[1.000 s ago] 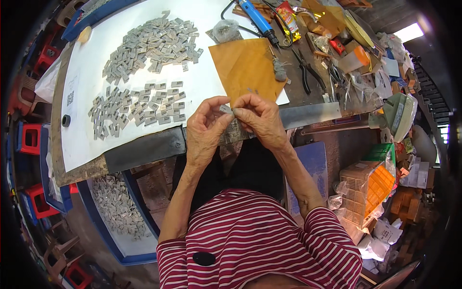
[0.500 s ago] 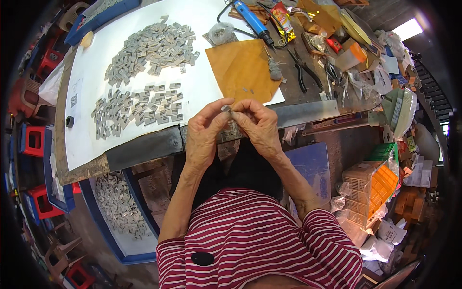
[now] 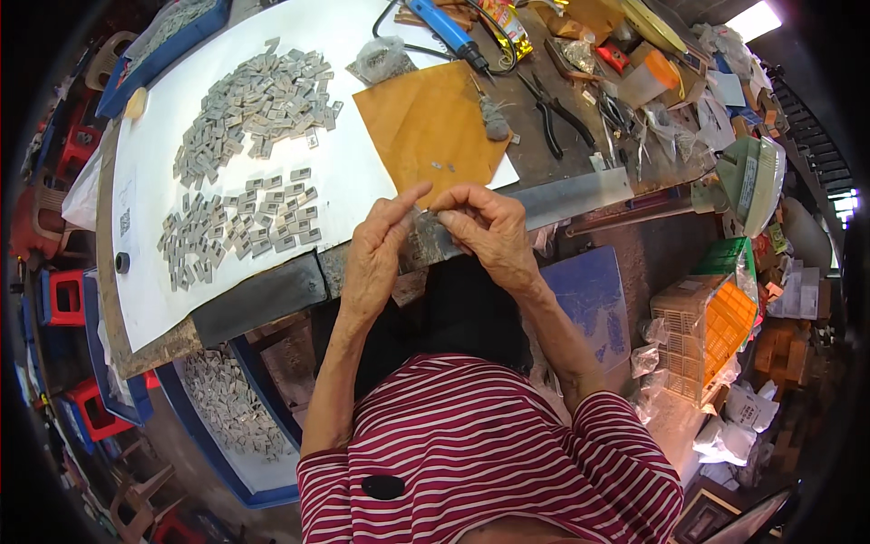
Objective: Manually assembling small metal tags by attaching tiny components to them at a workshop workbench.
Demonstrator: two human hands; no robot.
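Note:
My left hand [image 3: 373, 245] and my right hand [image 3: 494, 231] are raised over the table's front edge, fingertips close together with a small gap between them. The left index finger stretches over the thumb; what lies between them is too small to make out. On the right, the thumb and curled fingers are pinched together, and anything in them is hidden. Just beyond the hands lies a tan sheet [image 3: 426, 118] with tiny grey bits on it. To their left, small grey rectangular metal pieces form a large heap [image 3: 258, 104] and a looser spread group [image 3: 240, 222] on white paper [image 3: 340, 172].
Beyond lie a blue electric screwdriver [image 3: 444, 32] with a cord and black-handled pliers [image 3: 557, 118]. Clutter fills the right side, near a lamp [image 3: 754, 190]. Below left stands a blue tray [image 3: 240, 485] of metal pieces; at right, an orange crate [image 3: 725, 340].
The fingertips have drawn apart slightly; the small grey piece seen between them earlier is no longer clearly visible. The table has shifted leftward in view.

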